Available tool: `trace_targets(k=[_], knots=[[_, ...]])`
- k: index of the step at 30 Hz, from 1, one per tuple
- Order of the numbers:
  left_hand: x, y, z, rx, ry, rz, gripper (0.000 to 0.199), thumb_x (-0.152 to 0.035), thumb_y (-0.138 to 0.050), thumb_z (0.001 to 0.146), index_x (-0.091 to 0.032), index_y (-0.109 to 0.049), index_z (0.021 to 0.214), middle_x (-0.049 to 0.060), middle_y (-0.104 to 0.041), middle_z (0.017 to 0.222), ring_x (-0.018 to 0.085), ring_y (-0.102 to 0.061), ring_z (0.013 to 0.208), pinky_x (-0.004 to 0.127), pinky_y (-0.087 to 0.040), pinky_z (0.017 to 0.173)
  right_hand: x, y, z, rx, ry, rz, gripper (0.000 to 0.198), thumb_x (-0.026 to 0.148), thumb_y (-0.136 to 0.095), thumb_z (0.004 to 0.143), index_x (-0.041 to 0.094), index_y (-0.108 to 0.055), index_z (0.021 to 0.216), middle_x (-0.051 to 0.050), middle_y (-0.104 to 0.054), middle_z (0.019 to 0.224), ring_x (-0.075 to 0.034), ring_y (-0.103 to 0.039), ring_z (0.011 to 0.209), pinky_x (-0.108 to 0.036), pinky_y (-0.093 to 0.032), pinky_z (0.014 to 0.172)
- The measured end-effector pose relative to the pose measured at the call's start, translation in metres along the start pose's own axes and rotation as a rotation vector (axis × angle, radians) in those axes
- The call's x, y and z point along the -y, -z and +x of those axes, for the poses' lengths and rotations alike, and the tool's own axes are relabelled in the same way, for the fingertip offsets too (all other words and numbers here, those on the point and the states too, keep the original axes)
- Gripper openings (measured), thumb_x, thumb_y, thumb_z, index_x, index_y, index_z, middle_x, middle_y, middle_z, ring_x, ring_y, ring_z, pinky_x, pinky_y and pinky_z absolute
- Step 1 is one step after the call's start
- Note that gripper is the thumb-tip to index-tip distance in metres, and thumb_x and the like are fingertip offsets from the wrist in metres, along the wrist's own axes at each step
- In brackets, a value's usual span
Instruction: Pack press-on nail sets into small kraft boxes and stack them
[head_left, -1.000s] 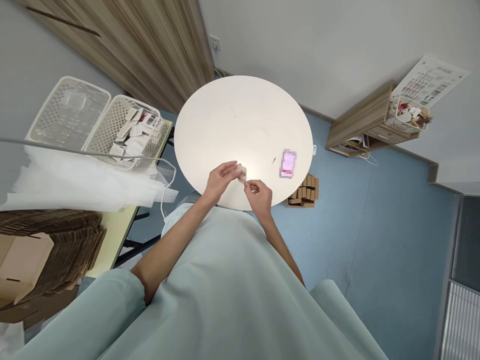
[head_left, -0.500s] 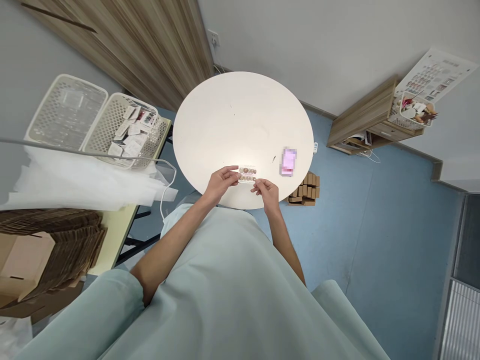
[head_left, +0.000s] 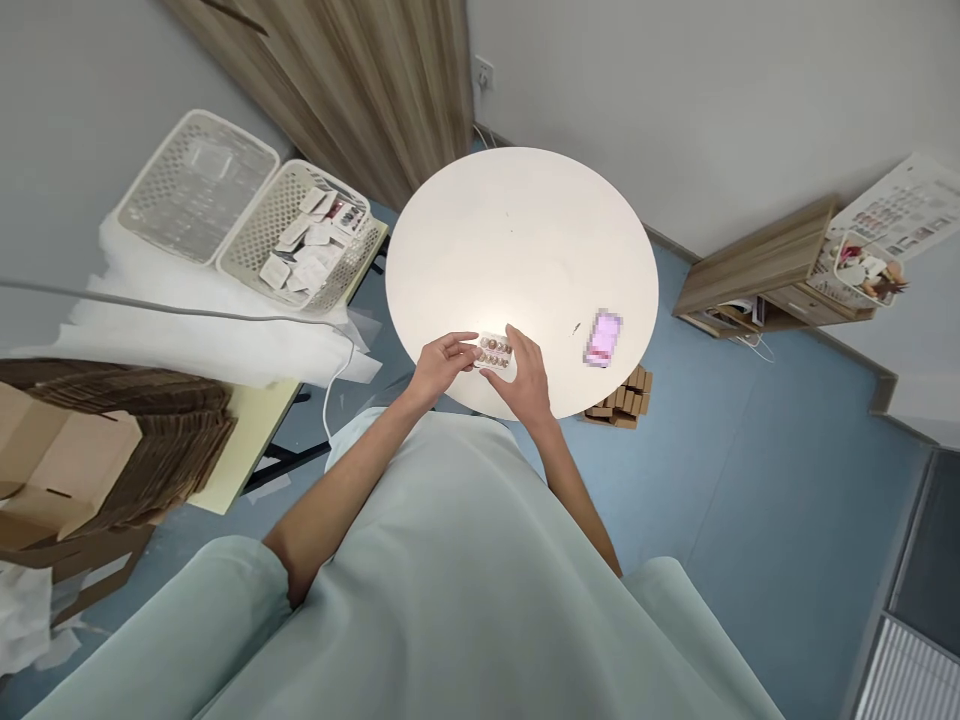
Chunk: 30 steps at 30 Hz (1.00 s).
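A small white tray of press-on nails (head_left: 495, 351), with two rows of shiny beige and brown nails, is just over the near part of the round white table (head_left: 517, 240). My left hand (head_left: 444, 366) pinches its left end between thumb and fingers. Around the right end curves my right hand (head_left: 526, 378), fingertips at the upper edge and thumb at the lower edge. A phone with a blurred pink screen (head_left: 603, 338) lies on the table to the right. Between it and my right hand is a tiny dark mark or scrap (head_left: 576, 328).
To the left, a white basket (head_left: 240, 245) holds small packets, beside another basket (head_left: 135, 205) with clear plastic pieces. White foam sheets (head_left: 187, 320) and stacked cardboard boxes (head_left: 172, 450) are nearer. Small brown boxes (head_left: 619, 405) sit below the table's right edge. A wooden cabinet (head_left: 757, 260) stands far right.
My right hand has gone from pinching near the tray's lower right corner to spreading around its right end. The tray is slightly tilted now. My view has turned, shifting the table rightward.
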<state>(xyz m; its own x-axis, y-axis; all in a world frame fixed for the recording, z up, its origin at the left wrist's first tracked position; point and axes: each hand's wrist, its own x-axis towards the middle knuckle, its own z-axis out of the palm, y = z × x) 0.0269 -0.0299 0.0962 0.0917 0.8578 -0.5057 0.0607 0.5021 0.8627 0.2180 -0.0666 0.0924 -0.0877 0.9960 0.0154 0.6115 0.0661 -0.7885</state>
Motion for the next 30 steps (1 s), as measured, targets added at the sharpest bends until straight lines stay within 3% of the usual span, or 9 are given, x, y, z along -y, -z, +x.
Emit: trace_targets(k=[4, 11, 17, 26, 30], knots=[[0.006, 0.029, -0.003, -0.044, 0.001, -0.023, 0.068, -0.064, -0.093, 0.069, -0.020, -0.080, 0.120, 0.012, -0.083, 0.104, 0.030, -0.076, 0.099, 0.048, -0.063, 0.093, 0.012, -0.023, 0.018, 0.155, 0.035, -0.036, 0.072, 0.045, -0.070, 0.105, 0.031, -0.043, 0.170, -0.011, -0.059, 0.163, -0.033, -0.054, 0.150, -0.054, -0.047, 0.126], [0.016, 0.095, 0.003, -0.099, 0.031, -0.018, 0.065, -0.062, -0.092, 0.069, -0.022, -0.079, 0.118, 0.012, -0.083, 0.108, 0.031, -0.077, 0.098, 0.050, -0.063, 0.095, 0.038, -0.077, 0.050, 0.277, 0.065, -0.074, 0.078, 0.040, -0.077, 0.101, 0.029, -0.044, 0.170, -0.013, -0.067, 0.154, -0.035, -0.060, 0.142, -0.053, -0.050, 0.121], [0.022, 0.159, 0.013, -0.215, 0.051, -0.058, 0.052, -0.052, -0.090, 0.072, -0.023, -0.079, 0.114, 0.015, -0.081, 0.126, 0.035, -0.074, 0.123, 0.048, -0.059, 0.108, 0.054, -0.127, 0.073, 0.266, -0.002, -0.198, 0.077, 0.037, -0.079, 0.098, 0.023, -0.048, 0.167, -0.016, -0.069, 0.150, -0.034, -0.061, 0.141, -0.052, -0.050, 0.120], [0.035, 0.257, 0.036, -0.338, 0.015, -0.235, 0.050, -0.046, -0.086, 0.073, -0.021, -0.077, 0.116, 0.014, -0.081, 0.126, 0.031, -0.076, 0.113, 0.048, -0.059, 0.106, 0.098, -0.152, 0.093, 0.176, -0.064, -0.389, 0.077, 0.046, -0.075, 0.100, 0.017, -0.047, 0.166, -0.022, -0.061, 0.159, -0.036, -0.054, 0.148, -0.055, -0.046, 0.122], [0.034, 0.290, 0.042, -0.366, 0.006, -0.299, 0.047, -0.045, -0.083, 0.076, -0.020, -0.076, 0.116, 0.014, -0.080, 0.126, 0.030, -0.074, 0.115, 0.047, -0.057, 0.107, 0.131, -0.165, 0.100, 0.127, -0.049, -0.404, 0.055, 0.039, -0.068, 0.103, 0.019, -0.060, 0.154, -0.019, -0.063, 0.156, -0.034, -0.055, 0.147, -0.054, -0.047, 0.121]])
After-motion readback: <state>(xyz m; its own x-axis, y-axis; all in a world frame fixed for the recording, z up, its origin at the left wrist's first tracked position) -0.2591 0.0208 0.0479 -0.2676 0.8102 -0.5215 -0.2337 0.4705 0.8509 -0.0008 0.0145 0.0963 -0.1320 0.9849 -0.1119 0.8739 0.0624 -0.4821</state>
